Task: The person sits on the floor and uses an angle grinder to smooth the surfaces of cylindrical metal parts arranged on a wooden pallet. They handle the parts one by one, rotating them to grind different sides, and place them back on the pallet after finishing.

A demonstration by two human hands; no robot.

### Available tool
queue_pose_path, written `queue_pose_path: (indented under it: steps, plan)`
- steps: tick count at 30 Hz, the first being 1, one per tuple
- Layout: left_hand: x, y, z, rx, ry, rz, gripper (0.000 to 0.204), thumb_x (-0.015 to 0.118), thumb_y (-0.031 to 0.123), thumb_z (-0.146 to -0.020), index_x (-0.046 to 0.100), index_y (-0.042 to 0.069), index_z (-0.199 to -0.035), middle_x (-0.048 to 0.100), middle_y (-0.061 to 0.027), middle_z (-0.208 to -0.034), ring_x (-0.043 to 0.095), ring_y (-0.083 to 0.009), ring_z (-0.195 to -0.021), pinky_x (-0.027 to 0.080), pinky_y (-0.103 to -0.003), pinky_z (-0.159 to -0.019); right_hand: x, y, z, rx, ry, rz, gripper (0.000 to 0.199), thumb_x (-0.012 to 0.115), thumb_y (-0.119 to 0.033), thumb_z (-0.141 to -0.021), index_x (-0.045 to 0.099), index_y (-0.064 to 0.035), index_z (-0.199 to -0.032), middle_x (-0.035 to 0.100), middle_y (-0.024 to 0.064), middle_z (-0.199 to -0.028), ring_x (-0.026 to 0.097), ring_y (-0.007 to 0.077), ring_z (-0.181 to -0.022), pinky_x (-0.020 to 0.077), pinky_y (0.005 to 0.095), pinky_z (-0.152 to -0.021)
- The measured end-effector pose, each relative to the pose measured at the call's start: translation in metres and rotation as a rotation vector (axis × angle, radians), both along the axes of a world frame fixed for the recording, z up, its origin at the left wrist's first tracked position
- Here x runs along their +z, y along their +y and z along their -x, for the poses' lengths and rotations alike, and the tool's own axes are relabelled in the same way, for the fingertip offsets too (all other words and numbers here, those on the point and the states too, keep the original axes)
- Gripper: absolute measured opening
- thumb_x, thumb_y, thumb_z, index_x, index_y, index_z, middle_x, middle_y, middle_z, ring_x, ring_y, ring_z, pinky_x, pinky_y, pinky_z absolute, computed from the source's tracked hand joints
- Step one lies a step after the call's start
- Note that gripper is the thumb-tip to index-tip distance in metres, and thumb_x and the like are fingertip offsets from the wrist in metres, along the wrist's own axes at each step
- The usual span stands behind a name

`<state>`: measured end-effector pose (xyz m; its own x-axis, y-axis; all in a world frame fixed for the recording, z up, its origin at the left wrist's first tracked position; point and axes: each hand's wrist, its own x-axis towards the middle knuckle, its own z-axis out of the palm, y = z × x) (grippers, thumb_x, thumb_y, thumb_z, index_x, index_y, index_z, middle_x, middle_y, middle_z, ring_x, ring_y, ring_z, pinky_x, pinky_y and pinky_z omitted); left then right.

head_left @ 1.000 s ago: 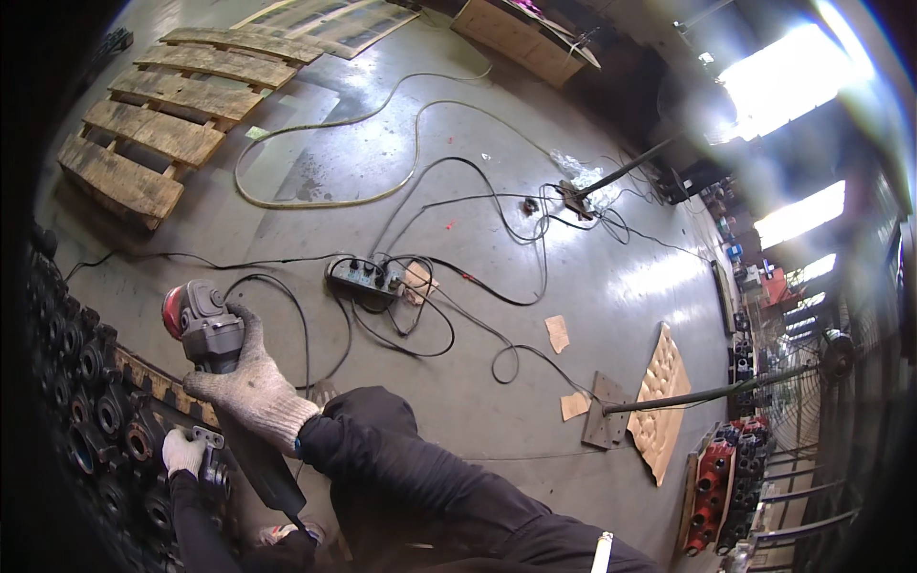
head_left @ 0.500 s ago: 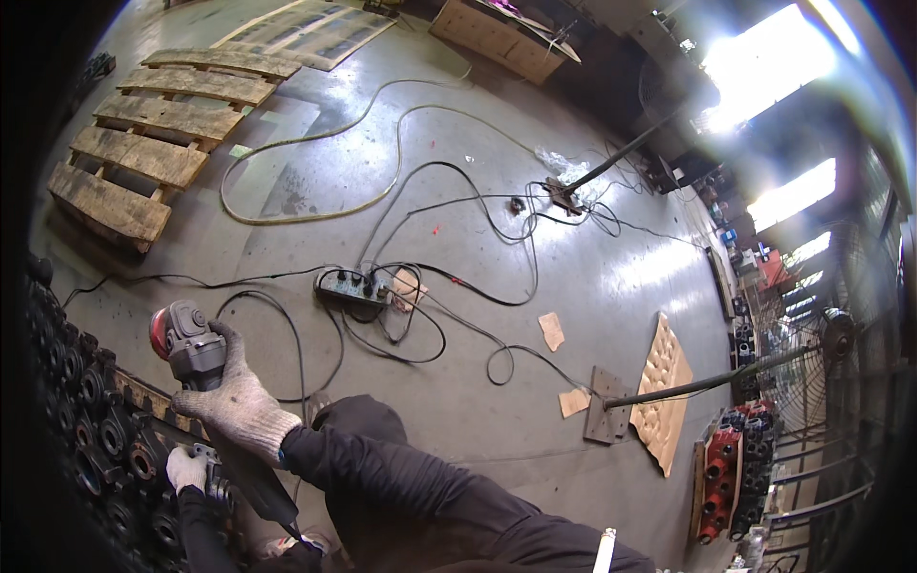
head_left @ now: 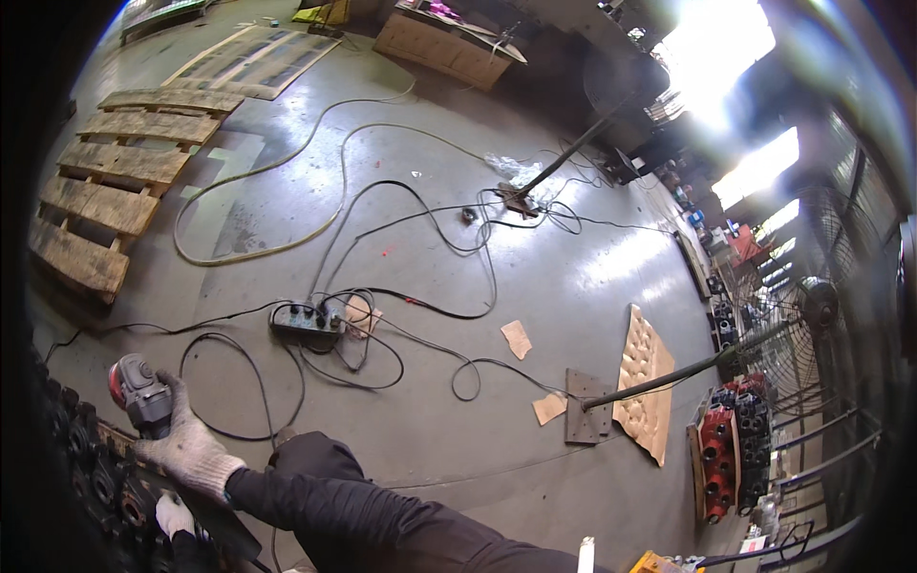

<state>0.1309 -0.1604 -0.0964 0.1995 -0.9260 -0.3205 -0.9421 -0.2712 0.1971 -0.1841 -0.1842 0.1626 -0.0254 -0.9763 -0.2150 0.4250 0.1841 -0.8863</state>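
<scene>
My right hand (head_left: pixel 199 453), in a whitish knit glove, is wrapped around an angle grinder (head_left: pixel 145 396). The tool has a grey head with a red disc side facing left, and its dark body runs back below the glove. My left hand (head_left: pixel 174 516), also gloved, is lower and closer to me, beside the dark metal castings (head_left: pixel 105 487) with round holes. Its fingers look curled, but what they grip is lost in the dark. The castings line the lower left in rows.
A power strip box (head_left: pixel 306 325) with looped black cables (head_left: pixel 382 384) lies on the floor ahead. Wooden pallet (head_left: pixel 124 167) at far left, yellowish hose (head_left: pixel 258 256) beyond. Fan stand base (head_left: pixel 585 420), cardboard sheet (head_left: pixel 642 382) and red castings (head_left: pixel 718 444) stand to the right.
The whole view has swung, so floor things sit further left in it. My right hand still holds the grinder; both hands appear further left and lower. A yellow thing now shows at bottom right.
</scene>
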Motion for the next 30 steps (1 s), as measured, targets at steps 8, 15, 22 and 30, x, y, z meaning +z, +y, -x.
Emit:
queue_pose_path:
  steps: [8,15,22,30]
  plan:
    - [-0.057,0.008,-0.055,-0.036,0.003,0.011,0.043,0.06,0.022,-0.095,0.062,0.0,-0.132,0.07,-0.0257,-0.119,0.067,-0.0421,-0.112,0.052,-0.049,-0.095,0.02,0.005,0.006,0.047,0.011,-0.067,0.106,0.073,-0.012,-0.079,0.009,-0.0079,-0.162,0.054,0.0241,-0.141,0.057,0.0299,-0.126,0.0434,0.036,-0.109]
    - [-0.053,0.016,-0.055,-0.203,-0.125,0.057,0.048,0.062,0.024,-0.094,0.059,0.003,-0.137,0.068,-0.0243,-0.125,0.063,-0.0426,-0.117,0.052,-0.049,-0.098,0.009,0.005,0.004,0.008,0.024,-0.02,0.104,0.077,-0.013,-0.079,0.012,-0.0083,-0.16,0.051,0.0227,-0.145,0.054,0.0299,-0.131,0.0418,0.0365,-0.111]
    - [0.023,0.02,0.014,-0.147,-0.152,-0.155,0.059,0.065,0.029,-0.091,0.054,0.008,-0.145,0.062,-0.021,-0.137,0.058,-0.0435,-0.122,0.051,-0.051,-0.101,0.007,0.007,0.01,-0.001,0.049,-0.033,0.102,0.076,-0.016,-0.08,0.013,-0.0075,-0.16,0.054,0.0253,-0.14,0.057,0.033,-0.128,0.043,0.0385,-0.11]
    - [0.025,0.038,-0.008,0.21,0.573,0.419,0.037,0.05,0.0,-0.1,0.059,-0.001,-0.136,0.065,-0.0134,-0.131,0.062,-0.0282,-0.12,0.049,-0.037,-0.106,0.005,0.002,-0.001,0.013,0.023,-0.001,0.105,0.079,-0.018,-0.079,0.011,-0.0069,-0.159,0.056,0.0225,-0.138,0.057,0.0305,-0.125,0.0439,0.037,-0.108]
